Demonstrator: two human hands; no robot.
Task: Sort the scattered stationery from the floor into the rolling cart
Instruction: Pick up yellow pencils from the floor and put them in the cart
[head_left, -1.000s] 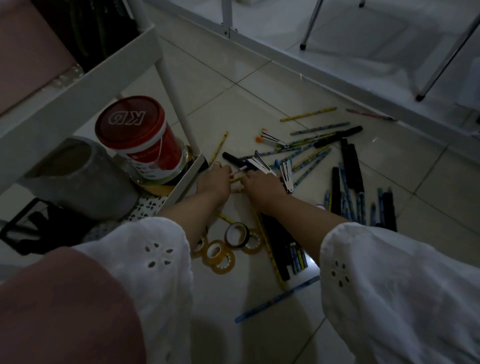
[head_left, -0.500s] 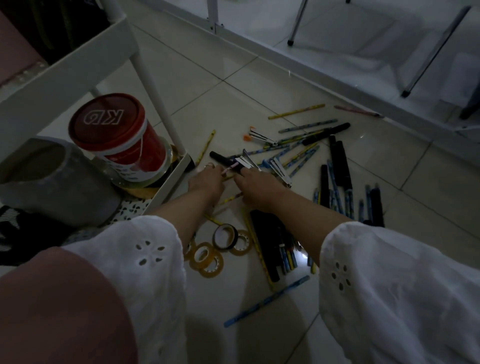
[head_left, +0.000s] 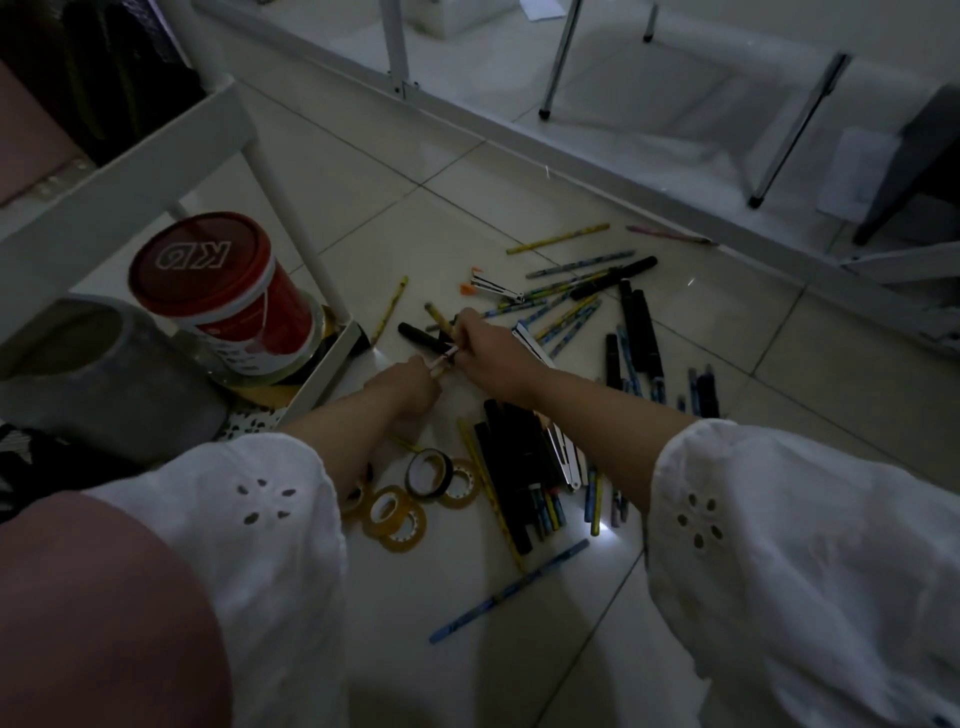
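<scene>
The right hand is curled, its fingertips pinching one end of a small pale stick. The left hand is curled round the other end, just off the front corner of the cart. The light is too dim to say what the stick is. A yellow pencil pokes out past the right knuckles; whether it is held I cannot tell. A black marker lies on the floor just beyond the hands.

Such a thin two-handed pinch could slip and drop the stick back among the loose pens, which would roll on the smooth tile. The shelf corner is crowded by a red tin and a grey pot, so a hurried drop may bounce out. The right sleeve hangs over more pens and could drag them, and the left forearm passes just over the tape rolls. In this gloom, mis-sorting also seems likely.
</scene>
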